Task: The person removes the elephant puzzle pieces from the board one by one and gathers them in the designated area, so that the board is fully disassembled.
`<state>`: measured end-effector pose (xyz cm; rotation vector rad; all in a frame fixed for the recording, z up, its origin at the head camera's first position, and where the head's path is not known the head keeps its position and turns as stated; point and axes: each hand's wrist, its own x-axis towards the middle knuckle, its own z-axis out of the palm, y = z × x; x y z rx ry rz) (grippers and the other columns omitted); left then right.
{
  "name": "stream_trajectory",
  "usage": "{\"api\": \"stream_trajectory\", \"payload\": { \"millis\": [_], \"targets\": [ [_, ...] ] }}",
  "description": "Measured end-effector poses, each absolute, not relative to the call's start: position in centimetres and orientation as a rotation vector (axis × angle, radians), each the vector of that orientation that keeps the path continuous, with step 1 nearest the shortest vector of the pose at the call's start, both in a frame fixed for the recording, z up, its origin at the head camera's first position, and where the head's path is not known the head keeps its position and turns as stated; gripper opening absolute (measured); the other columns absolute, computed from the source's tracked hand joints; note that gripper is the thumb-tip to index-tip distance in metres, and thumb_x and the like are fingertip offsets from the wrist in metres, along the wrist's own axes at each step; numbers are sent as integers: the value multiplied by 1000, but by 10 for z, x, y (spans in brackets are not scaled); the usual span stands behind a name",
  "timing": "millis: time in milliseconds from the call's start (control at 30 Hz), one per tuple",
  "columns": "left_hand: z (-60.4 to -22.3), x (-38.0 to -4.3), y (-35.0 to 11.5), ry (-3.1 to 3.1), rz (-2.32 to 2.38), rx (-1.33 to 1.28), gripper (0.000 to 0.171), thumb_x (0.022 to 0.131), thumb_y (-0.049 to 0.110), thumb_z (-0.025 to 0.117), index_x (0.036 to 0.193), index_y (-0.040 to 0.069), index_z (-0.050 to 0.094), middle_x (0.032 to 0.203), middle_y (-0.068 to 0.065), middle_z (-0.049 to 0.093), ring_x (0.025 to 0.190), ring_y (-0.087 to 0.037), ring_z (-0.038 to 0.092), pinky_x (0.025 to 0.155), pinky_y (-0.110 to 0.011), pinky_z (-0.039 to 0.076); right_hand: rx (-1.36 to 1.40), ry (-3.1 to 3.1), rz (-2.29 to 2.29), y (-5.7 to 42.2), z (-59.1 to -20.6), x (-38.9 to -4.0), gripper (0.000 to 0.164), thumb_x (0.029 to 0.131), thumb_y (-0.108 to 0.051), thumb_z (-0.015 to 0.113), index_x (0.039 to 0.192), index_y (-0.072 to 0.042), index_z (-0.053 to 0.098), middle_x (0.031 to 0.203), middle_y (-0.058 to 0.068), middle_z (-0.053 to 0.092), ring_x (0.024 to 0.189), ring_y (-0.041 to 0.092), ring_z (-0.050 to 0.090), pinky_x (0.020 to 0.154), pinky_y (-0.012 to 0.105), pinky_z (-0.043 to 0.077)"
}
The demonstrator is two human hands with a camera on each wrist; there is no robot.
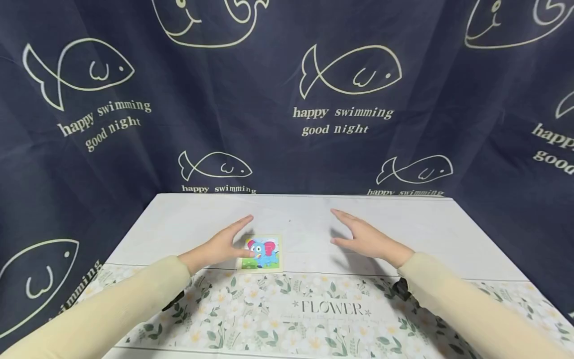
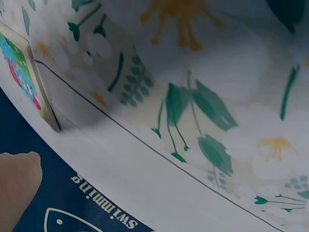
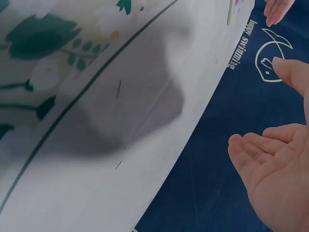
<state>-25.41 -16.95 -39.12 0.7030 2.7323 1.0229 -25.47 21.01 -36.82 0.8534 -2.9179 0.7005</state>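
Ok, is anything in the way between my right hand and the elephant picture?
Nothing visible stands between your right hand and the elephant picture, only white tablecloth. Your left hand, on the picture's other side, partly overlaps it in the head view.

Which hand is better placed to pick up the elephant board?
Probably the left hand: it is open and partly overlaps the elephant board in the head view. The right hand, also open, is farther off.

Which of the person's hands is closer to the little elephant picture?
Left. The left hand is beside the elephant picture, overlapping its left edge in the head view; the right hand is farther off, to the picture's right.
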Motion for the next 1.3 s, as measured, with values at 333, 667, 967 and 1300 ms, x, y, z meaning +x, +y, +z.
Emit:
{"api": "stream_trajectory", "payload": {
  "millis": [333, 667, 967, 1300],
  "targets": [
    [-396, -251, -160, 2636, 1070, 646, 95, 79, 23, 81, 153, 5, 24, 158, -19, 27, 140, -45, 32, 115, -55, 30, 890, -2816, 796, 196, -375, -260, 63, 92, -20, 66, 143, 6, 40, 146, 26, 42, 119, 43, 56, 105, 53, 45],
    [-399, -247, -151, 2629, 998, 630, 101, 72, 26, 85, 152, 7, 28, 155, -17, 34, 144, -36, 30, 119, -52, 24, 963, -2834, 876, 170, -376, -258, 59, 93, -20, 65, 141, 6, 43, 143, 25, 47, 119, 42, 57, 104, 51, 46],
    [-404, -242, -142, 2652, 974, 559, 92, 76, 24, 81, 151, 6, 30, 155, -16, 35, 143, -35, 32, 120, -49, 25, 938, -2777, 969, 149, -382, -260, 46, 92, -17, 67, 131, 5, 56, 128, 19, 60, 115, 35, 61, 101, 44, 50],
    [-408, -243, -142, 2693, 904, 576, 92, 78, 24, 80, 152, 6, 30, 158, -14, 30, 145, -34, 28, 120, -49, 24, 925, -2806, 953, 135, -383, -262, 42, 92, -17, 67, 127, 3, 59, 122, 17, 63, 109, 33, 64, 99, 43, 52]
  ]
}}
